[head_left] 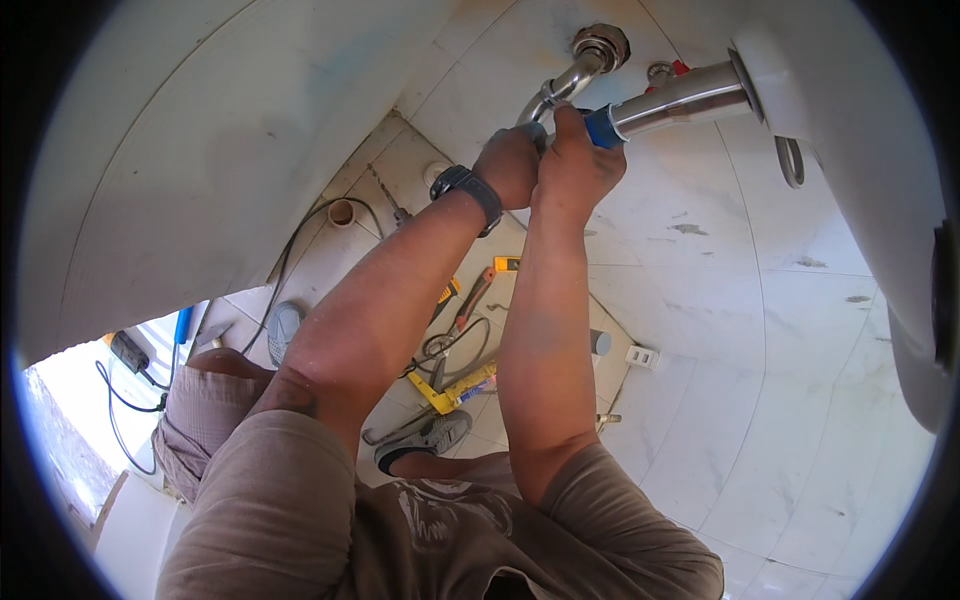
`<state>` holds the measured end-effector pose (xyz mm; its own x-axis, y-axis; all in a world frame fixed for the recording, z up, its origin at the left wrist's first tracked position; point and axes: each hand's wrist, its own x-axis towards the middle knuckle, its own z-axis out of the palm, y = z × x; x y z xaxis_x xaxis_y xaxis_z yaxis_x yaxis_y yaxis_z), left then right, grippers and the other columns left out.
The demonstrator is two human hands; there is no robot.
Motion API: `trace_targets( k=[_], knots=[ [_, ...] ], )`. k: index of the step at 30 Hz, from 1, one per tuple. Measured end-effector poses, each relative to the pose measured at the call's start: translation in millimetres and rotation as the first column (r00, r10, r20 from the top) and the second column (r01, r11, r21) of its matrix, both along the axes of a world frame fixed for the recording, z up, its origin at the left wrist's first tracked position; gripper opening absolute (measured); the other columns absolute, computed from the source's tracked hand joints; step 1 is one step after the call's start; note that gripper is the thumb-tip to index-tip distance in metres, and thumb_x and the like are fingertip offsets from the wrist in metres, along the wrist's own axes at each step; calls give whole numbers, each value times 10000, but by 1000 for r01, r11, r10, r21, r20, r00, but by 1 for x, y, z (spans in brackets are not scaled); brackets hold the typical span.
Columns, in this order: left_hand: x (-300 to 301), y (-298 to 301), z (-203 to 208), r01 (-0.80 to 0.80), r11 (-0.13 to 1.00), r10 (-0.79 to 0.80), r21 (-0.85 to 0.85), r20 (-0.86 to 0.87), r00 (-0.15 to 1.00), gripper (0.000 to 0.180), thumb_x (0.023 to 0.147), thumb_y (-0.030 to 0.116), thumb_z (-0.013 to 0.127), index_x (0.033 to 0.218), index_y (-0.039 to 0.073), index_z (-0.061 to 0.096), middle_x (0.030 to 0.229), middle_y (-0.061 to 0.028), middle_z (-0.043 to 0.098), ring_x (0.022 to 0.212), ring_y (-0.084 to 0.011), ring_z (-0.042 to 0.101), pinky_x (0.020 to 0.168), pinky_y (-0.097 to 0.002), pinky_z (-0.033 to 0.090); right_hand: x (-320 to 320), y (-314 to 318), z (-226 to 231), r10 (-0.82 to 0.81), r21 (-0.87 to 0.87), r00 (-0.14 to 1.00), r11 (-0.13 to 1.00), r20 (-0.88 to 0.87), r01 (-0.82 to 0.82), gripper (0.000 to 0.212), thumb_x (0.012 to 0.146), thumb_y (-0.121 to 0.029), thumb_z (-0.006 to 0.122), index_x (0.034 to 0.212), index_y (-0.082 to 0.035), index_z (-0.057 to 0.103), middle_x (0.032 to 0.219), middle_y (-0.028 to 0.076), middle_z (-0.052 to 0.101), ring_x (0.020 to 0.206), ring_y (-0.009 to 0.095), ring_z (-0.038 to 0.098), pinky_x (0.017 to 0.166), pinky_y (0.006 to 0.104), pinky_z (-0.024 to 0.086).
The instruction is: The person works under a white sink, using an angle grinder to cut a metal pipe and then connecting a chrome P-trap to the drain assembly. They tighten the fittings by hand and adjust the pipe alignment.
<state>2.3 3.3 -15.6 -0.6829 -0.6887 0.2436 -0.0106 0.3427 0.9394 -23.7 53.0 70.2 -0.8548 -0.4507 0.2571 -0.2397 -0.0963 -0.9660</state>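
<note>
A curved chrome drain pipe (575,82) comes from a round fitting on the tiled wall and bends down toward my hands. My left hand (508,165), with a black watch at its wrist, is closed around the lower end of this pipe. A straight chrome pipe (685,102) runs from the white basin at the right and ends in a blue band (603,128). My right hand (580,165) is closed at that blue-banded end, its thumb raised along the joint. The two hands touch, and the joint between them is mostly hidden.
The white basin (835,110) bulges at the right, and a large pale panel (200,170) fills the left. On the floor lie a drill bit (385,190), a pipe wrench (475,298), a yellow hacksaw (450,390) and cables. A red-handled valve (668,72) sits behind the straight pipe.
</note>
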Motion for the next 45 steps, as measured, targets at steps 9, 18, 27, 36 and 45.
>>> trace_targets(
  k=[9, 18, 27, 36, 45],
  knots=[
    [12, 7, 23, -48, 984, 45, 174, 21, 999, 291, 793, 194, 697, 1013, 5, 678, 969, -238, 717, 961, -415, 684, 853, -477, 552, -68, 21, 13, 738, 80, 642, 641, 209, -763, 709, 706, -38, 837, 1358, -49, 558, 1225, 92, 637, 1202, 242, 578, 1065, 407, 421],
    [9, 9, 17, -46, 986, 45, 161, 12, 999, 280, 804, 175, 677, 1021, -2, 688, 963, -246, 709, 963, -427, 673, 862, -468, 546, -79, 17, 10, 838, -51, 489, 514, 241, -856, 607, 697, -42, 845, 1252, -64, 601, 1155, 98, 642, 1153, 275, 595, 1017, 438, 447],
    [-2, 20, 10, -141, 965, 170, 222, -118, 978, 268, 807, 185, 684, 997, -2, 666, 938, -249, 701, 981, -445, 620, 851, -507, 512, -23, 15, 8, 276, 180, 961, 946, -12, -269, 224, 784, -69, 785, 952, -36, 642, 903, 26, 633, 837, 147, 597, 815, 311, 479],
    [-5, 17, 5, -156, 968, 180, 195, -109, 978, 265, 801, 182, 700, 985, -2, 650, 896, -247, 693, 940, -443, 640, 817, -486, 525, -40, 25, 24, 592, -41, 792, 804, 153, -593, 388, 795, -125, 783, 1143, -2, 663, 1013, 49, 664, 973, 158, 616, 870, 318, 479],
    [-6, 21, 9, -186, 955, 209, 232, -78, 975, 252, 787, 187, 698, 958, 10, 643, 897, -238, 686, 955, -447, 617, 830, -514, 512, -47, 14, 7, 538, 27, 842, 842, 45, -539, 256, 763, -64, 757, 995, -6, 663, 954, 61, 665, 930, 178, 631, 874, 345, 486]
  ],
)
